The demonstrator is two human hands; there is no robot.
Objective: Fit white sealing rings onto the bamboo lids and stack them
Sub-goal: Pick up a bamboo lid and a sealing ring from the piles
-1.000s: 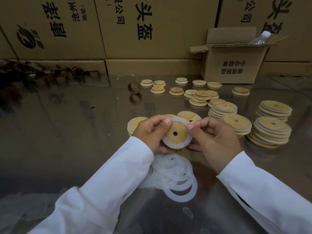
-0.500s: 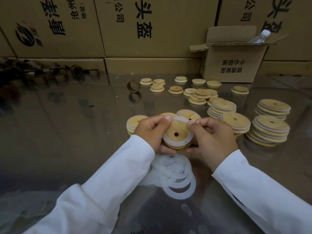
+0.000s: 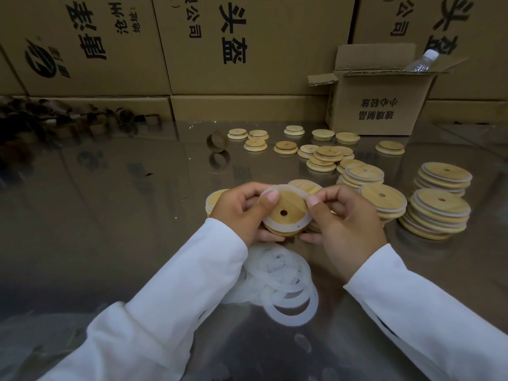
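Head: left hand (image 3: 242, 213), right hand (image 3: 347, 225) pinch ring (image 3: 286, 225) edge.

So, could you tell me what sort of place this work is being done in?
Probably a packing or warehouse workbench: printed cartons stacked behind, lid stacks on the table, loose rings ready for fitting.

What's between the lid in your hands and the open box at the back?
In the head view, a heap of ringless lids lies between the held lid and the box; another lid sits just behind the held one.
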